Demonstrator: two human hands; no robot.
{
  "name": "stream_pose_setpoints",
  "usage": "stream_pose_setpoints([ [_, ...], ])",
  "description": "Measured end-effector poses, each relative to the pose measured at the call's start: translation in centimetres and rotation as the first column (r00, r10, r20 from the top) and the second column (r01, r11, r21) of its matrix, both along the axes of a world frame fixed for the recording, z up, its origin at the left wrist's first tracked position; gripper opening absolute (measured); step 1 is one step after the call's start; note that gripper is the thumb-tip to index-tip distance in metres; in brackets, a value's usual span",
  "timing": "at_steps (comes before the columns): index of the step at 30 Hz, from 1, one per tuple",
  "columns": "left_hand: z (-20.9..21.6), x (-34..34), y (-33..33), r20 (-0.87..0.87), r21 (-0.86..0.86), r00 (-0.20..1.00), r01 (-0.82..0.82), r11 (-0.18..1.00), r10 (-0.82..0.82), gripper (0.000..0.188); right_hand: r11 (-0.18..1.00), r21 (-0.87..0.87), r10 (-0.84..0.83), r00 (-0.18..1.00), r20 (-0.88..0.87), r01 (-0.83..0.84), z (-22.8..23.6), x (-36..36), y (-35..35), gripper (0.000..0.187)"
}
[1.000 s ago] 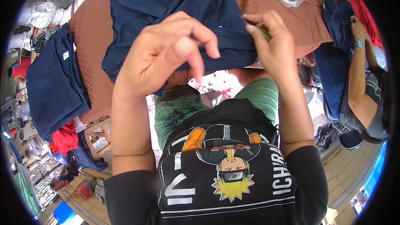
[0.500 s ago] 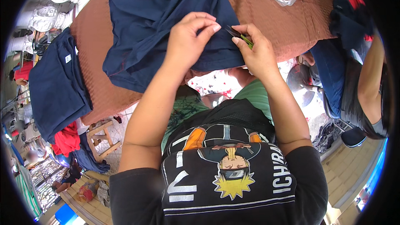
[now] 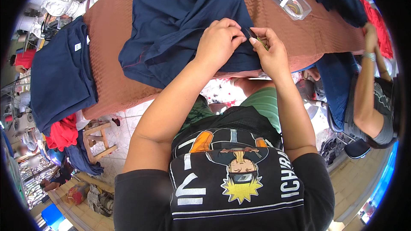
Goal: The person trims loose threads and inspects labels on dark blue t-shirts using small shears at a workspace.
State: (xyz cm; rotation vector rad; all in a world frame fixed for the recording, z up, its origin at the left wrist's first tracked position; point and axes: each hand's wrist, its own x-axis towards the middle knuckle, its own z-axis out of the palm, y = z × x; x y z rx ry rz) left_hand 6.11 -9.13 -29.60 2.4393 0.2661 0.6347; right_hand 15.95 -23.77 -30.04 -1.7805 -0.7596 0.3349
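A navy cloth garment [image 3: 182, 19] lies in loose folds across the table before me, with a thin reddish line of stitching or marking near its left corner. My left hand [image 3: 217, 45] is over the garment with thumb and fingertips pinched together; whatever is between them is too small to make out. Close beside it, my right hand [image 3: 274, 55] grips small thread snips [image 3: 266, 47] with a green handle. Their dark blades point toward the left fingertips, above the garment's right side.
A brown textured cloth [image 3: 107, 70] covers the table. Folded navy garments [image 3: 64, 77] hang over its left end, above red cloth [image 3: 63, 132]. A clear plastic box [image 3: 299, 10] holds a roll of tape at the back right. A co-worker's arm [image 3: 366, 85] reaches in at right, near dark and red cloth.
My left hand has come closer to the snips, and its fingers have curled in more. The co-worker's hands now reach up to the cloth at the far right. The whole view has shifted slightly.
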Motion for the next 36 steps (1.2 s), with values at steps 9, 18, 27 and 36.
stream_pose_setpoints([
  [9,14.4,-13.6,7.2,0.377,-0.397,0.84,0.527,0.751,-0.39,0.044,0.995,0.027,0.088,0.985,0.145,-0.093,2.5,1.1,1.5,0.033],
  [18,1.0,-12.6,2.6,0.217,0.291,0.774,-0.632,0.718,0.594,0.076,0.984,0.176,-0.053,0.905,0.423,-0.025,4.5,0.4,2.8,0.015],
  [27,7.1,-14.1,7.6,0.384,0.235,0.858,-0.448,0.863,0.341,0.02,0.96,-0.013,-0.188,0.674,0.714,0.281,7.1,7.2,-6.1,0.027],
  [36,6.0,-11.6,3.3,-0.125,-0.041,0.992,-0.033,0.999,0.027,0.013,0.685,-0.656,0.371,0.927,-0.06,-0.317,13.1,14.8,-9.1,0.041],
])
